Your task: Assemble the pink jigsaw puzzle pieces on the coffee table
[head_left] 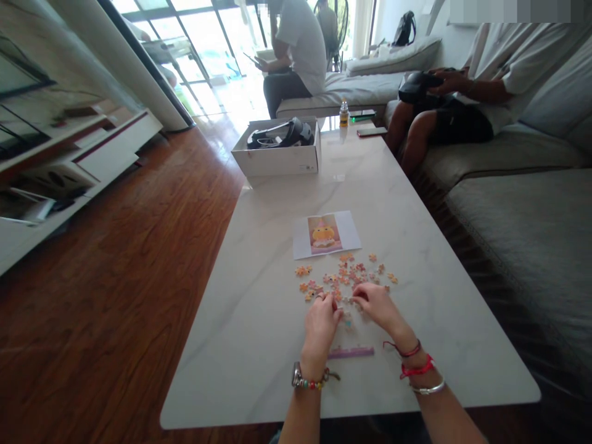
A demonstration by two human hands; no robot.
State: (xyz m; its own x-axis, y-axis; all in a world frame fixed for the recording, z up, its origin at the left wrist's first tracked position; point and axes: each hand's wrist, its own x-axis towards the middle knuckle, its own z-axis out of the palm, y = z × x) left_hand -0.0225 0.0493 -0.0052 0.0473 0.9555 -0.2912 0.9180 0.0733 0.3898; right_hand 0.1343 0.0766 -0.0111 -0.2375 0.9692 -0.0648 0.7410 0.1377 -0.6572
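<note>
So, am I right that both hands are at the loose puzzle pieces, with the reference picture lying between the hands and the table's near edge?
Not quite: the left hand and right hand are at the puzzle pieces, but the head view shows the reference picture lying beyond them, towards the white box.

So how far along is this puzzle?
Barely begun. Done: only a short purple strip, near the wrists, may be a joined row. In hand: the left hand and right hand meet at the near edge of the loose pieces; what they grip is too small to tell. Left: nearly everything, scattered below the picture sheet.
</note>
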